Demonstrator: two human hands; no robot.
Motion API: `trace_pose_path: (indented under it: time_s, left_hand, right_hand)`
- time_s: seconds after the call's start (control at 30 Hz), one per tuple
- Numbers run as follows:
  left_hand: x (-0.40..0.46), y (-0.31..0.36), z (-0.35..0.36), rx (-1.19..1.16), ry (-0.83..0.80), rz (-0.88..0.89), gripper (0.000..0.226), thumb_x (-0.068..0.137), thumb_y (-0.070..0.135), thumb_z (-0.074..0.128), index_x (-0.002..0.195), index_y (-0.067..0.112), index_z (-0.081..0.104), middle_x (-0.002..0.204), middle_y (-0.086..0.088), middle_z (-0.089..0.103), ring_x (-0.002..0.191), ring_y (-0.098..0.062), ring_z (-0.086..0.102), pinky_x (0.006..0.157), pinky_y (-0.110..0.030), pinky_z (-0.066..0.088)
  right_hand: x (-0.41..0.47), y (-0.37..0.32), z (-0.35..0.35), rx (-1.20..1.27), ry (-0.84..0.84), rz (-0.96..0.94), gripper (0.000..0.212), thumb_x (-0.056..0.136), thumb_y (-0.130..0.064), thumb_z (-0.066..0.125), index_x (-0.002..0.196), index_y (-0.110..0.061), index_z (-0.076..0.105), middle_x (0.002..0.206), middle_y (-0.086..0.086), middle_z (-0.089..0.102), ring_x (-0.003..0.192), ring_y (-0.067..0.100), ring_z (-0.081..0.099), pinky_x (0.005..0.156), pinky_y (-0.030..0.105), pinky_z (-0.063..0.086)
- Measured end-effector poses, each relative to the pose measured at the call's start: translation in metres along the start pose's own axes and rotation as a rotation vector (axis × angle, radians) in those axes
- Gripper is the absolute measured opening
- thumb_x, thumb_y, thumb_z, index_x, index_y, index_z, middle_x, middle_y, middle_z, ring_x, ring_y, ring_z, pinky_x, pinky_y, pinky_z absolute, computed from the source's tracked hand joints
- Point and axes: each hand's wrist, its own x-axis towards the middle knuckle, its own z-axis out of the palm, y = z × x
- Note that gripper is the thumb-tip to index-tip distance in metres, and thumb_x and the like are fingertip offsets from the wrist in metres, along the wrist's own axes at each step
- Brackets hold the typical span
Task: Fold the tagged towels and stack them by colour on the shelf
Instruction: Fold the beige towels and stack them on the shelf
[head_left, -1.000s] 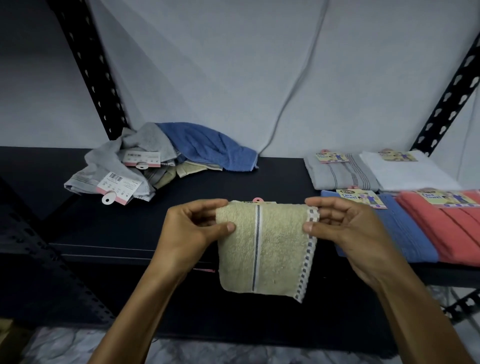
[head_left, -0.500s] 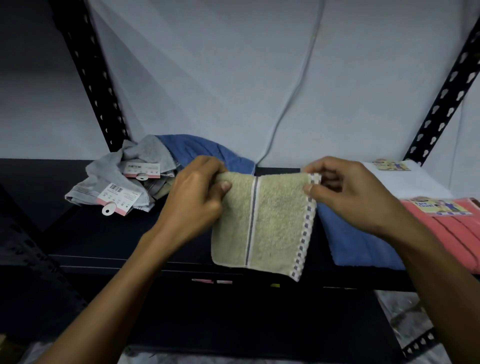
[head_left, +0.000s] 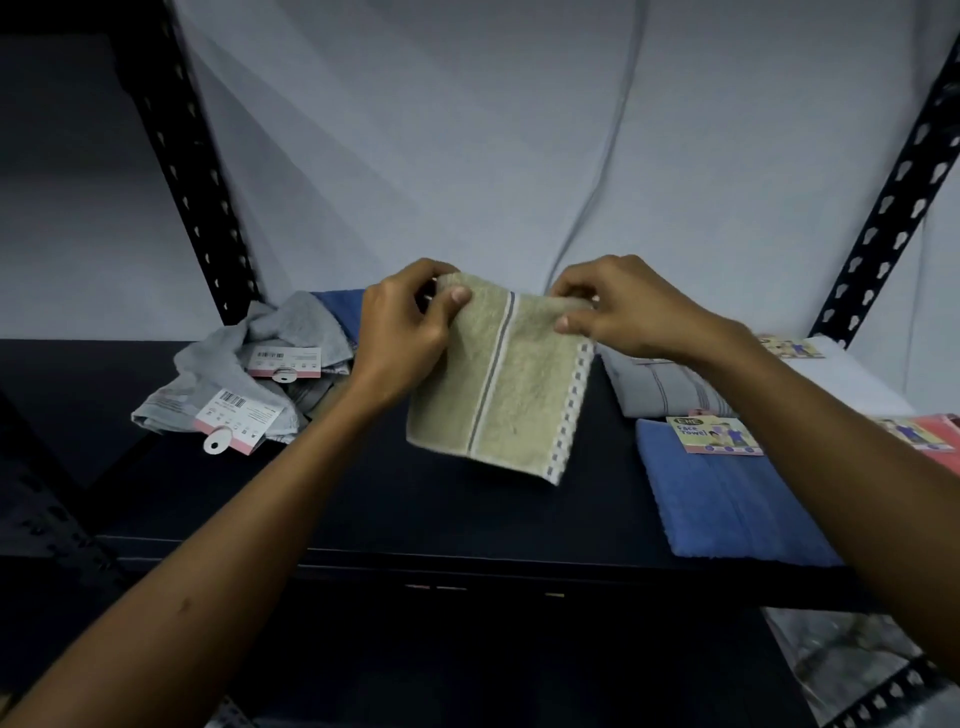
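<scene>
A folded beige towel with a grey stripe and a checked edge hangs above the dark shelf. My left hand pinches its upper left corner and my right hand pinches its upper right corner. Unfolded grey and blue towels with paper tags lie heaped at the back left. On the right lie folded towels: a blue towel with a tag, a grey towel, a white towel and a red towel at the frame edge.
Black perforated uprights stand at the left and right of the shelf. A pale wall with a hanging cable is behind. Bare dark shelf surface lies under the beige towel, between the heap and the folded towels.
Both hands have carried the beige towel up and forward over the shelf. The view has tilted upward, and my right hand has shifted its pinch inward along the top edge.
</scene>
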Motion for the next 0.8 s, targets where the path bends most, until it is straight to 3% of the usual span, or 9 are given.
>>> trace_pose_path:
  time_s: [0.07, 0.2, 0.27, 0.37, 0.43, 0.5, 0.67, 0.73, 0.8]
  left_hand:
    - [0.002, -0.006, 0.003, 0.021, 0.115, 0.173, 0.012, 0.09, 0.012, 0.068, 0.1, 0.007, 0.071, 0.087, 0.004, 0.07, 0.079, -0.01, 0.062, 0.071, -0.025, 0.052]
    - [-0.023, -0.027, 0.01, 0.166, 0.194, 0.51, 0.014, 0.087, 0.001, 0.07, 0.101, 0.004, 0.069, 0.097, -0.011, 0.072, 0.088, -0.025, 0.066, 0.074, -0.04, 0.052]
    - [-0.048, -0.031, 0.018, 0.234, 0.108, 0.628, 0.016, 0.087, 0.002, 0.07, 0.102, 0.006, 0.068, 0.099, -0.011, 0.071, 0.09, -0.027, 0.065, 0.075, -0.041, 0.047]
    - [-0.095, -0.027, 0.039, 0.234, -0.153, 0.742, 0.013, 0.088, 0.008, 0.072, 0.1, 0.005, 0.073, 0.1, -0.008, 0.071, 0.091, -0.025, 0.065, 0.076, -0.039, 0.046]
    - [-0.12, -0.02, 0.052, 0.171, -0.379, 0.715, 0.015, 0.093, 0.017, 0.068, 0.102, 0.006, 0.073, 0.101, -0.005, 0.072, 0.095, -0.024, 0.066, 0.076, -0.039, 0.05]
    - [-0.13, -0.015, 0.054, 0.12, -0.491, 0.631, 0.018, 0.094, 0.021, 0.066, 0.105, 0.008, 0.072, 0.106, -0.003, 0.071, 0.102, -0.023, 0.065, 0.08, -0.041, 0.051]
    - [-0.124, -0.024, 0.03, 0.158, -0.475, 0.409, 0.047, 0.074, 0.005, 0.063, 0.12, 0.014, 0.065, 0.123, 0.003, 0.065, 0.122, -0.019, 0.054, 0.102, -0.041, 0.041]
    - [-0.121, -0.042, 0.019, 0.238, -0.491, 0.308, 0.055, 0.072, 0.01, 0.064, 0.126, 0.018, 0.062, 0.13, 0.005, 0.061, 0.127, -0.018, 0.049, 0.103, -0.043, 0.039]
    - [-0.117, -0.056, 0.011, 0.311, -0.53, 0.228, 0.047, 0.079, 0.025, 0.062, 0.125, 0.022, 0.064, 0.132, 0.006, 0.06, 0.128, -0.019, 0.048, 0.099, -0.048, 0.044]
  right_hand:
    - [0.014, 0.006, 0.01, -0.053, 0.136, -0.059, 0.014, 0.085, -0.017, 0.068, 0.099, -0.016, 0.067, 0.097, 0.001, 0.067, 0.095, 0.019, 0.058, 0.075, 0.029, 0.039]
    - [0.012, 0.022, 0.04, -0.147, 0.376, -0.223, 0.024, 0.075, -0.018, 0.053, 0.095, -0.008, 0.064, 0.094, 0.007, 0.066, 0.092, 0.029, 0.054, 0.076, 0.04, 0.046]
    - [0.0, 0.04, 0.059, -0.168, 0.293, -0.27, 0.028, 0.072, -0.022, 0.051, 0.093, -0.008, 0.063, 0.093, 0.008, 0.066, 0.089, 0.032, 0.057, 0.075, 0.044, 0.05]
    - [-0.029, 0.072, 0.087, -0.279, 0.022, -0.319, 0.026, 0.067, -0.014, 0.065, 0.093, -0.016, 0.061, 0.101, 0.008, 0.066, 0.099, 0.031, 0.062, 0.077, 0.045, 0.052]
    - [-0.049, 0.088, 0.102, -0.317, -0.078, -0.316, 0.039, 0.063, -0.004, 0.073, 0.093, -0.023, 0.056, 0.11, 0.009, 0.066, 0.111, 0.031, 0.062, 0.079, 0.044, 0.052]
    - [-0.059, 0.096, 0.107, -0.303, -0.073, -0.299, 0.045, 0.062, 0.005, 0.072, 0.09, -0.025, 0.054, 0.108, 0.006, 0.069, 0.113, 0.03, 0.063, 0.075, 0.045, 0.054]
    - [-0.068, 0.071, 0.101, -0.295, 0.004, -0.164, 0.014, 0.079, -0.005, 0.065, 0.085, -0.017, 0.065, 0.105, -0.001, 0.068, 0.113, 0.029, 0.058, 0.078, 0.044, 0.053]
    - [-0.08, 0.049, 0.105, -0.159, 0.113, -0.141, 0.005, 0.083, -0.01, 0.066, 0.085, -0.014, 0.069, 0.102, 0.004, 0.069, 0.103, 0.027, 0.061, 0.084, 0.039, 0.051]
    - [-0.093, 0.026, 0.112, 0.004, 0.147, -0.13, 0.015, 0.085, -0.029, 0.064, 0.087, -0.015, 0.071, 0.102, 0.0, 0.068, 0.1, 0.021, 0.06, 0.089, 0.033, 0.047]
